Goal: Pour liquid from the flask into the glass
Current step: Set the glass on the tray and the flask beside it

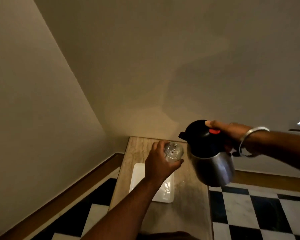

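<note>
A steel flask [213, 168] with a black domed lid and a red button hangs in the air over the right side of the table, tilted a little to the left. My right hand [229, 134] grips its handle, thumb on top of the lid. The spout points left toward a clear glass [173, 151]. My left hand [158, 163] holds that glass from the left, above the table. No stream of liquid is visible between spout and glass.
A narrow beige marble table [189, 205] stands in the corner of two plain walls. A white rectangular tray [139, 172] lies on it under my left arm. The floor [249, 213] around it is black-and-white checkered, with wooden skirting along the walls.
</note>
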Motion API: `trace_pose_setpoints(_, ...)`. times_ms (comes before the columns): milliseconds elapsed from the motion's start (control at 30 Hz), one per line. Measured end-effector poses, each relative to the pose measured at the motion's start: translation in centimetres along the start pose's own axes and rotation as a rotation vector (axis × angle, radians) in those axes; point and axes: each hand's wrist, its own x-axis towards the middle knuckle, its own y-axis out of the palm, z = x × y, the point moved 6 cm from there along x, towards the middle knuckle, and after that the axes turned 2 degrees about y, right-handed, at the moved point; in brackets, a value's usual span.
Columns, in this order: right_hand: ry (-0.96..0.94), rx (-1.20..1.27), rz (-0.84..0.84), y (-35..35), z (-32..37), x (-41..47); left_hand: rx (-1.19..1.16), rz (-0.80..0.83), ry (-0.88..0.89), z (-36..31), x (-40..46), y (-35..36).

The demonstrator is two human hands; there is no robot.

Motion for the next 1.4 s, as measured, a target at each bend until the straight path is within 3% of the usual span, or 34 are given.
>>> trace_pose_setpoints(133,0.085,0.329,0.016,2.5,-6.5,2.9,0.032,0.082,-0.082,3.7,-0.6,1.6)
trace_pose_setpoints(233,0.109,0.353,-0.032,4.6,-11.4,4.7,0.079,0.135,-0.135,6.9,-1.1,1.9)
trace_pose_setpoints(533,0.196,0.611,-0.415,12.6,-22.4,8.2,0.195,0.281,-0.198,17.6,-1.4,3.0)
trace_pose_setpoints(833,0.319,0.679,-0.604,16.7,-31.9,15.4,0.228,0.352,-0.209,28.0,-1.5,9.0)
trace_pose_setpoints(1067,0.325,0.792,-0.644,18.5,-36.7,19.4,0.230,0.376,-0.232,32.3,-2.5,13.9)
trace_pose_setpoints(1400,0.270,0.748,-0.576,19.3,-38.6,20.9,0.185,0.306,-0.281,33.2,-2.9,16.8)
